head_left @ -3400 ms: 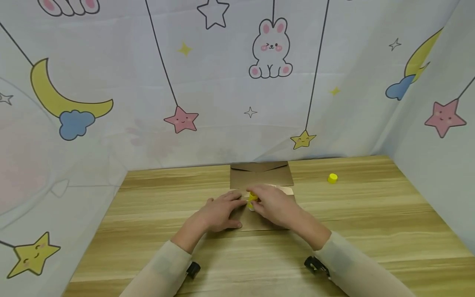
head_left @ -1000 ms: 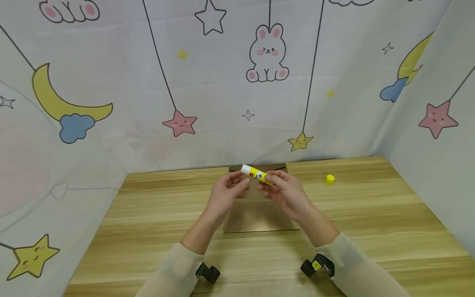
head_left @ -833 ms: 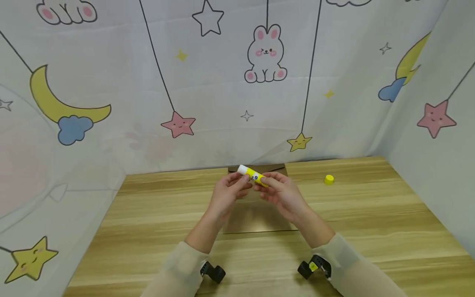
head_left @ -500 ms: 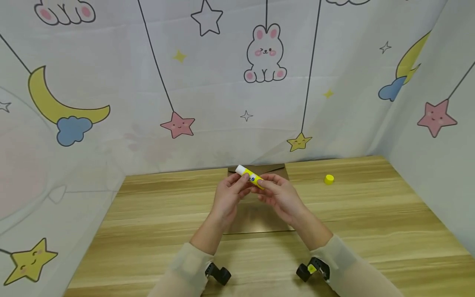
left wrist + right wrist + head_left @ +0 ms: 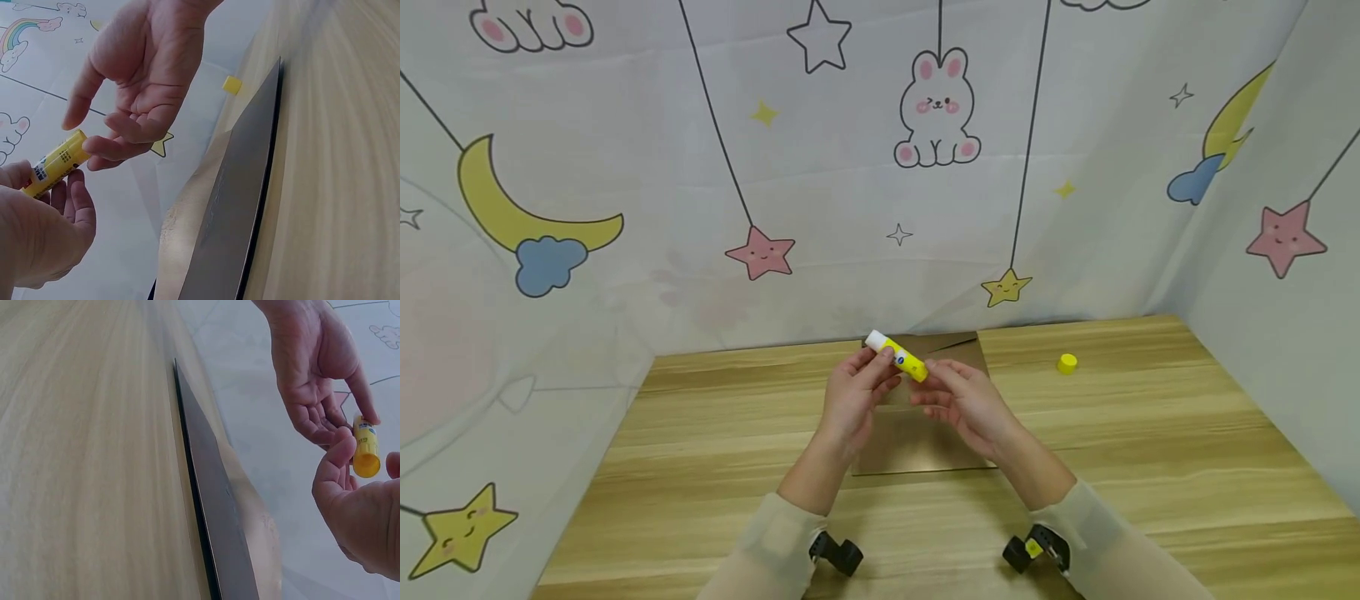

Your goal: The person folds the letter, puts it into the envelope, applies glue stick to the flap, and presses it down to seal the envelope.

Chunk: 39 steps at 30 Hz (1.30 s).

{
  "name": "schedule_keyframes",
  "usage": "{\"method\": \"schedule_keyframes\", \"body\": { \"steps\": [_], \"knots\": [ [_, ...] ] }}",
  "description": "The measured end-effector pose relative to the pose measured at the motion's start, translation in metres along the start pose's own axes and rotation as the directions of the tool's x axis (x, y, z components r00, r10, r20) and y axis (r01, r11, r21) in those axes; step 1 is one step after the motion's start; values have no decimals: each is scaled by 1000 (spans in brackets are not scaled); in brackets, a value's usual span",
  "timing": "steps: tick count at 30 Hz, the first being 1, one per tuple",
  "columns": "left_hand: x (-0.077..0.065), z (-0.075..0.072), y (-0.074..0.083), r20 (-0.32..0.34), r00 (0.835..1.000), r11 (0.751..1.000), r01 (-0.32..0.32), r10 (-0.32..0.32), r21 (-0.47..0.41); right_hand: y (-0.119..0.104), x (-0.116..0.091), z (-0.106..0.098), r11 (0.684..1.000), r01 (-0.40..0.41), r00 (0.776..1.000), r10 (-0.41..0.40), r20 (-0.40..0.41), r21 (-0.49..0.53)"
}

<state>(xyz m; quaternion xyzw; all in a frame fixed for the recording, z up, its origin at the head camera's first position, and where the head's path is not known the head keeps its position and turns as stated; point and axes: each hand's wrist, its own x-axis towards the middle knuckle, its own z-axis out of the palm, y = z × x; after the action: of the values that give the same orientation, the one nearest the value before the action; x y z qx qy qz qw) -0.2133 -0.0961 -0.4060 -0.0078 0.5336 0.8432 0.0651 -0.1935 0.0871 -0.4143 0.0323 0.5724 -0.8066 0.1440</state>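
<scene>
A yellow glue stick point(image 5: 901, 358) with a white upper end is pinched between the thumb and fingers of my left hand point(image 5: 850, 400), tilted with the white end up to the left. My right hand point(image 5: 966, 408) is at the stick's yellow lower end. In the right wrist view, its thumb and fingers stand spread around that end point(image 5: 367, 464), with a gap beside the thumb. Below both hands a brown envelope point(image 5: 917, 442) lies on the table; its lighter flap point(image 5: 187, 225) rises in the left wrist view.
The yellow cap point(image 5: 1067, 364) lies on the wooden table point(image 5: 715, 433) at the back right. Behind the envelope is another brown piece point(image 5: 966, 346) with a pointed flap outline, near the cloth backdrop point(image 5: 820, 167). A black camera is strapped on each wrist.
Earlier my right hand held the glue stick at the envelope, then lifted it. My left hand left the envelope, took hold of the stick and drew it slightly left; my right fingers have loosened.
</scene>
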Motion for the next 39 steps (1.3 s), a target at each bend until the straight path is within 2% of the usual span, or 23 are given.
{"method": "schedule_keyframes", "body": {
  "steps": [8, 10, 12, 14, 17, 19, 21, 26, 31, 35, 39],
  "knots": [
    [-1, 0, -2, 5, 1000, 1000, -13, 13, 12, 2, -1, 1, 1000, 9, 1000, -9, -1, -10],
    [-1, 1, -2, 1, 1000, 1000, -19, 19, 15, 4, 0, 2, 999, 34, 999, -34, -15, -15],
    [-1, 1, -3, -5, 1000, 1000, -22, 22, 17, 6, 0, 3, 995, 93, 995, -94, -22, -48],
    [-1, 1, -3, -14, 1000, 1000, -22, 22, 18, 7, 0, 5, 978, 176, 983, -181, -30, -115],
    [-1, 1, -3, -25, 1000, 1000, -18, 18, 17, 9, -1, 7, 925, 294, 950, -309, -29, -239],
    [-1, 1, -2, -31, 999, 1000, -16, 16, 10, 9, -2, 8, 899, 327, 937, -348, -25, -291],
    [0, 1, -2, -37, 999, 1000, -19, 19, 2, 8, -2, 7, 905, 310, 944, -329, -16, -291],
    [0, 1, -2, -48, 999, 1000, -26, 26, -8, 4, -2, 4, 974, 165, 986, -163, 24, -153],
    [0, 1, -2, -45, 999, 1000, -31, 31, 3, 2, -1, 2, 994, 73, 997, -70, 43, -86],
    [0, 2, -2, -41, 999, 999, -35, 36, 8, 3, -1, 3, 994, 77, 997, -75, 26, -74],
    [-1, 3, -2, -37, 999, 999, -32, 32, 3, 5, -1, 4, 979, 168, 986, -169, -4, -117]
  ]
}}
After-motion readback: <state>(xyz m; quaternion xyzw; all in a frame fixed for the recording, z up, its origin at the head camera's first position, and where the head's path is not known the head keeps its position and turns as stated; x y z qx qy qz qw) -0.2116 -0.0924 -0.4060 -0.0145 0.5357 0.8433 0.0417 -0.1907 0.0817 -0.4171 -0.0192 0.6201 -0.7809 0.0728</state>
